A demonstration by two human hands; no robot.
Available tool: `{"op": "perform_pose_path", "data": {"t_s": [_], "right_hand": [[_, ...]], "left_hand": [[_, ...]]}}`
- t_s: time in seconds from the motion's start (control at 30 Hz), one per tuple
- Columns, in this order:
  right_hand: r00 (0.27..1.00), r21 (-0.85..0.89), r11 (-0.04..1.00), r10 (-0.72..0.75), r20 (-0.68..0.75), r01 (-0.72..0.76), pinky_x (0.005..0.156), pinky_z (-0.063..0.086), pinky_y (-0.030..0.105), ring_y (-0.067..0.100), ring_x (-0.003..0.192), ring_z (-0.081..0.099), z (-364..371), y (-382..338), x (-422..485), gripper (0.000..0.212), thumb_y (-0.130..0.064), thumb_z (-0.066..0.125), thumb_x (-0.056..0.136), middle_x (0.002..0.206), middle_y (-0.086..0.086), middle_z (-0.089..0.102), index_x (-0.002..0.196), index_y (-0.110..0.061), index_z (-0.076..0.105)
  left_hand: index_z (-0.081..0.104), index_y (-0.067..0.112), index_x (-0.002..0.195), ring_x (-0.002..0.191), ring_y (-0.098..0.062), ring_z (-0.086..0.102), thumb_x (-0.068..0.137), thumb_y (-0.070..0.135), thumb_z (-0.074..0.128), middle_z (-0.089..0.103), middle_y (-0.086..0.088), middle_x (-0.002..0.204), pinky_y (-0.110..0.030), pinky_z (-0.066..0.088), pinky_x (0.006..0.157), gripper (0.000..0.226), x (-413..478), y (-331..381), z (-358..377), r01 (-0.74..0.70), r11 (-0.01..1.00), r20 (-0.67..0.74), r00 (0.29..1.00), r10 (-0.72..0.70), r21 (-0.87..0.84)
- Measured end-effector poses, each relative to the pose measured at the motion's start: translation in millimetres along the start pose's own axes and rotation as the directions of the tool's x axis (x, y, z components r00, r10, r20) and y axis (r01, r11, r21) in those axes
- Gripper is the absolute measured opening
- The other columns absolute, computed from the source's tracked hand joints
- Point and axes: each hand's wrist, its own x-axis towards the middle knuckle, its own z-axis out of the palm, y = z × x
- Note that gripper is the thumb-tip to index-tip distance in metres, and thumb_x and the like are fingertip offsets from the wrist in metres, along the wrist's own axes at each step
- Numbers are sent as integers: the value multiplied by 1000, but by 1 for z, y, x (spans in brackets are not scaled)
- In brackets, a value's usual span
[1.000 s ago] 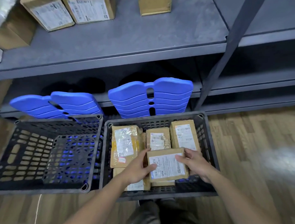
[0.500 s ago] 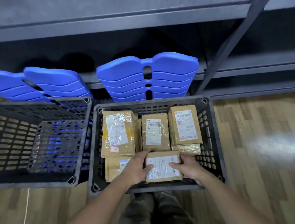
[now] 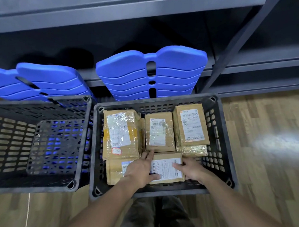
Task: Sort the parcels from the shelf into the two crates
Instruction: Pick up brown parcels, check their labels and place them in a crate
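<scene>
Both hands hold the held parcel (image 3: 166,168), a brown cardboard box with a white label. It lies flat against the near edge of the right crate (image 3: 221,144), a little right of that edge's middle. The left hand (image 3: 140,169) covers the box's left end. Its thumb lies across the label by the near edge, and its index finger stretches straight out to touch the near edge of the middle parcel (image 3: 159,131). Its other fingers, slightly apart, dip down at the box's far left corner. The right hand (image 3: 192,171) takes the right end, thumb pressed flat on the label. Its remaining fingers wrap down the box's right side and are hidden there.

Three boxes lie along the crate's far edge: a large taped parcel (image 3: 120,133) in the far left corner, the middle parcel, and a white-labelled parcel (image 3: 191,125) in the far right corner. The last rests on a shiny taped parcel (image 3: 192,151). A corner parcel (image 3: 114,171) lies in the near left corner, touching the held one.

The left crate (image 3: 33,188) stands just beside the right crate on the wooden floor (image 3: 267,159). Behind both, blue plastic panels (image 3: 152,73) lean against the shelf (image 3: 141,12).
</scene>
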Motion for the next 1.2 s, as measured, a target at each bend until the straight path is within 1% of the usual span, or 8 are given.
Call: {"op": "perform_pose_path", "data": {"t_s": [0.2, 0.4, 0.77, 0.9, 1.0, 1.1, 1.17, 1.2], "right_hand": [[1000, -28, 1000, -11, -21, 11, 104, 51, 37, 12, 113, 65, 2, -3, 3, 31, -49, 61, 101, 120, -12, 69, 128, -35, 67], [1000, 72, 997, -6, 8, 6, 77, 48, 20, 0, 95, 63, 3, -8, -1, 13, -41, 61, 103, 109, -14, 68, 116, -38, 63], [998, -174, 984, -38, -50, 29, 94, 52, 33, 14, 106, 64, 0, -16, -6, 38, -51, 52, 105, 127, -4, 70, 133, -28, 64], [911, -533, 840, -291, -291, 98, 76, 59, 35, 22, 90, 71, -8, -25, -23, 40, -51, 47, 106, 103, 3, 74, 127, -20, 61], [756, -718, 675, -557, -343, 172, 67, 58, 33, 21, 86, 73, -8, -37, -42, 42, -48, 37, 109, 102, 2, 74, 124, -21, 66], [649, -807, 550, -697, -304, 213, 90, 61, 36, 26, 112, 73, -13, -58, -51, 59, -49, 31, 105, 120, 7, 76, 124, -12, 73], [702, -848, 498, -668, -245, 178, 118, 40, 45, 33, 145, 47, -19, -78, -55, 78, -57, 14, 105, 151, 11, 56, 140, -7, 63], [738, -864, 473, -642, -206, 171, 126, 23, 46, 34, 155, 27, -23, -90, -60, 90, -63, -2, 102, 164, 11, 37, 152, -8, 49]], "left_hand": [[-5, 21, 166, 132, -26, 56, 100, 69, 43, 21, 0, 166, -40, 58, 92, 94, 0, 10, 2, 43, 993, -59, 998, -37, 108], [-1, 29, 166, 129, -31, 60, 105, 63, 37, 16, -1, 169, -41, 61, 83, 79, 6, 28, -2, 51, 991, -73, 996, -42, 124], [-20, 27, 163, 120, -28, 65, 109, 53, 33, 16, -3, 170, -36, 59, 73, 79, 4, 28, -5, 62, 983, -62, 997, -52, 172], [-11, 20, 165, 120, -26, 62, 111, 40, 33, 26, -3, 162, -34, 54, 74, 73, -14, 27, -10, 28, 983, -138, 990, -3, 181], [30, 17, 160, 122, -24, 60, 109, 33, 34, 49, -3, 146, -35, 57, 90, 54, -25, 27, -25, -93, 987, -267, 955, 126, 134], [66, 16, 130, 110, -24, 65, 103, 39, 27, 68, -2, 122, -36, 58, 85, 52, -32, 23, -46, -146, 981, -463, 866, 190, 129], [60, 16, 142, 132, -26, 55, 105, 46, 30, 61, -3, 143, -42, 50, 107, 56, -37, 21, -64, -59, 991, -490, 864, 112, 124], [42, 17, 157, 150, -28, 37, 107, 50, 27, 41, -1, 162, -47, 34, 122, 61, -41, 21, -75, -13, 995, -460, 886, 57, 100]]}}
